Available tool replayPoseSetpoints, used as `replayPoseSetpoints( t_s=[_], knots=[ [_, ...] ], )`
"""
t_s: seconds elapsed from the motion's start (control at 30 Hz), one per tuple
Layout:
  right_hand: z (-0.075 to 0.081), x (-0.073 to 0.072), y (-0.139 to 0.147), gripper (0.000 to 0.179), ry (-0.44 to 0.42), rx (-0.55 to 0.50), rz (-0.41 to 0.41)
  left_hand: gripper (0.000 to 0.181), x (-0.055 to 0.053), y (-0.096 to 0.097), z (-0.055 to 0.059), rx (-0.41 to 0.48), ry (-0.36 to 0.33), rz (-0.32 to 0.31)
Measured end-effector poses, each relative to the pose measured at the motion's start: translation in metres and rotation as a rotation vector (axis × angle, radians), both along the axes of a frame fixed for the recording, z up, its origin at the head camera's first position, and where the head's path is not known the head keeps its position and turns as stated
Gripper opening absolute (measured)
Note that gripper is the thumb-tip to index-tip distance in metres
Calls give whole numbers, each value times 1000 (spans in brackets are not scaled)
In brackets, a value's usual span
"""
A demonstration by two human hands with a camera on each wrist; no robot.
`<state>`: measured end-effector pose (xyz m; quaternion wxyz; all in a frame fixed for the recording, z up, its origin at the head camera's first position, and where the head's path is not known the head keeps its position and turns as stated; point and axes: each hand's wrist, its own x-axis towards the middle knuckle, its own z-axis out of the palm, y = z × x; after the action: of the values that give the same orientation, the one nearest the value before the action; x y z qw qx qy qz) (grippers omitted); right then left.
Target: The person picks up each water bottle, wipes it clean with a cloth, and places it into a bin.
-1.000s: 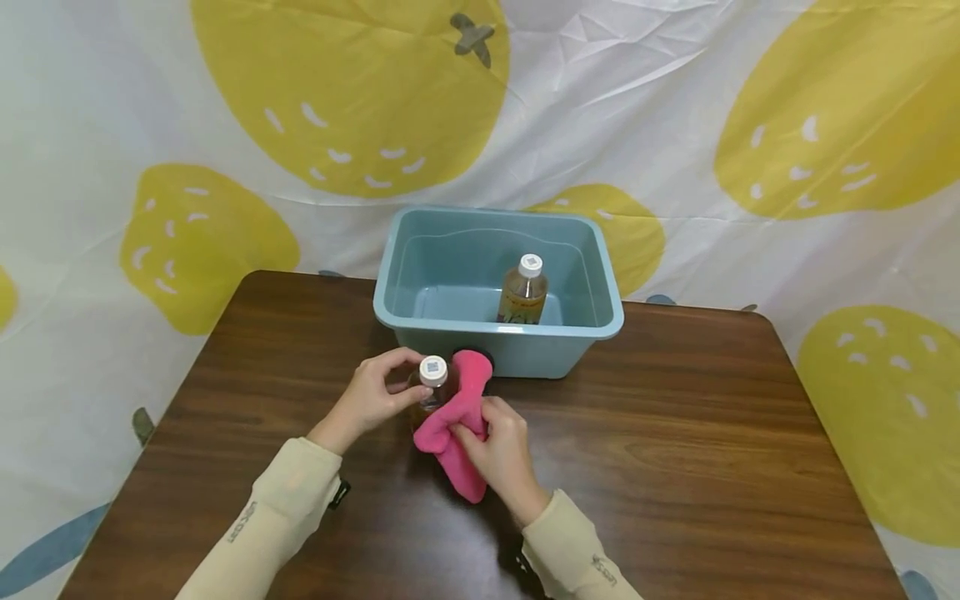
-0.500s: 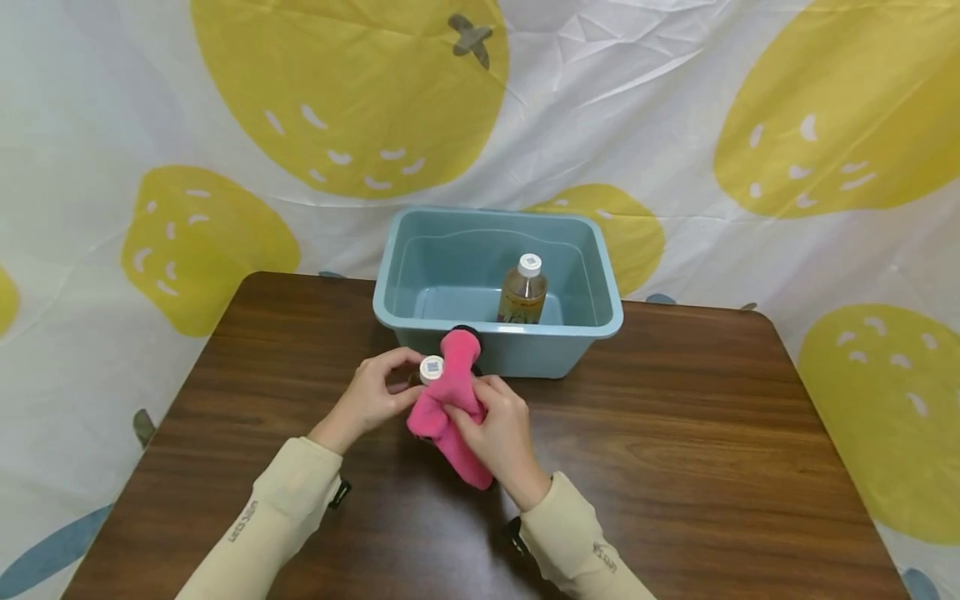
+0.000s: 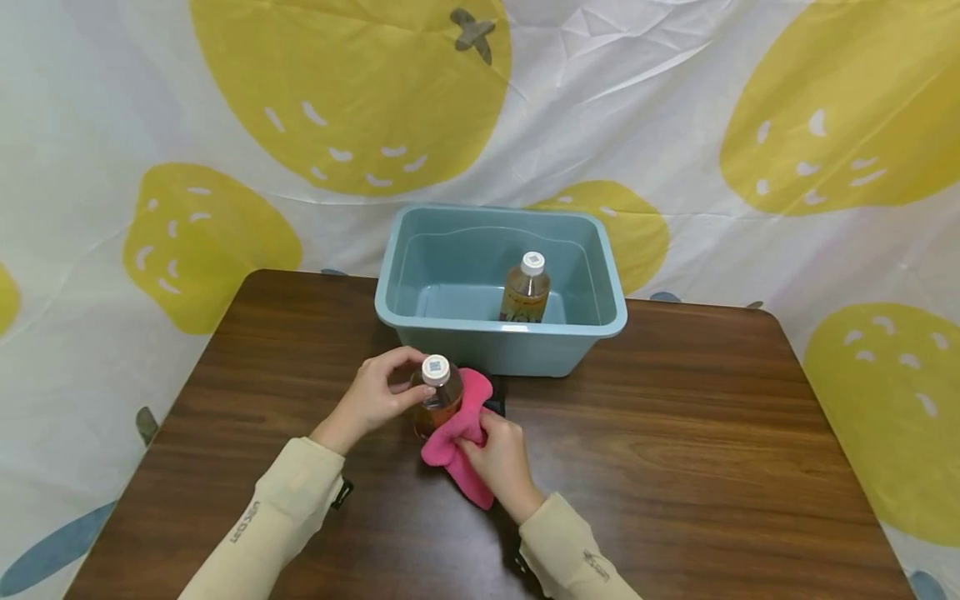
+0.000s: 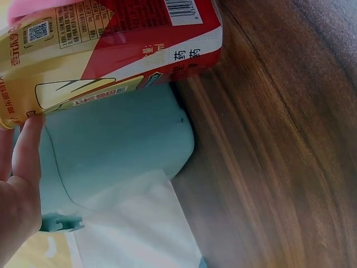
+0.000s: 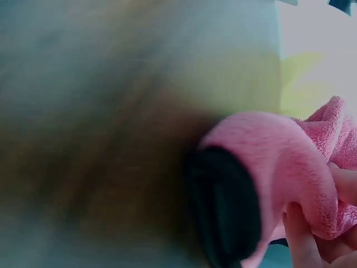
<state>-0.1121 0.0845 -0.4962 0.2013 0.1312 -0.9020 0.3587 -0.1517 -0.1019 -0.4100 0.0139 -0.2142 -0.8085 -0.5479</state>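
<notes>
A drink bottle [image 3: 441, 410] with a white cap stands on the table in front of the tub. Its upper part is between the fingers and thumb of my left hand [image 3: 377, 393]. The left wrist view shows the red and yellow label of this bottle [image 4: 128, 47] close up, fingertips touching its lower edge. My right hand [image 3: 504, 460] pinches a bunched pink cloth [image 3: 459, 429] against the bottle's right side. Up close in the right wrist view, the fluffy cloth [image 5: 273, 151] has a black patch [image 5: 226, 201]; the bottle is not visible there.
Behind the hands is a blue-green plastic tub [image 3: 498, 350] at the table's back edge. A second white-capped bottle [image 3: 525, 296] stands inside it. Brown wood-grain table [image 3: 675, 467] extends to both sides, and a lemon-print curtain [image 3: 637, 92] hangs behind.
The right hand and cloth shifted up across the bottle, then came back down and right, uncovering more of the bottle. My left hand has stayed nearly still.
</notes>
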Motion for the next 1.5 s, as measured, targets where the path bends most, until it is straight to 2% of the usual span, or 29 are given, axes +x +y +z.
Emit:
replayPoseSetpoints(
  t_s=[0.17, 0.27, 0.4, 0.53, 0.83, 0.97, 1.17, 1.37, 1.5],
  knots=[
    [-11, 0, 1, 31, -80, 20, -20, 28, -10, -3, -22, 6, -7, 2],
    [-13, 0, 1, 29, -92, 17, -17, 28, -12, -4, -26, 17, -2, -3],
    [-13, 1, 2, 27, -79, 4, -6, 28, -12, -5, -27, 29, 6, -8],
    [-7, 2, 2, 23, -6, -29, 6, 27, -12, -4, -26, 20, 0, -4],
    [24, 1, -1, 16, 175, -167, 64, 28, -12, -3, -26, 33, -5, -18],
    [43, -1, -2, 19, 179, -171, 73, 28, -13, -3, -26, 39, 1, -26],
    [63, -2, -6, 27, 111, -134, 69, 26, -13, -4, -26, 28, 6, -24],
    [62, -1, -6, 26, 82, -115, 52, 26, -13, -3, -26, 30, 4, -26],
    [58, -1, -5, 22, 96, -101, 49, 27, -13, -3, -26, 53, -3, -25]
  ],
)
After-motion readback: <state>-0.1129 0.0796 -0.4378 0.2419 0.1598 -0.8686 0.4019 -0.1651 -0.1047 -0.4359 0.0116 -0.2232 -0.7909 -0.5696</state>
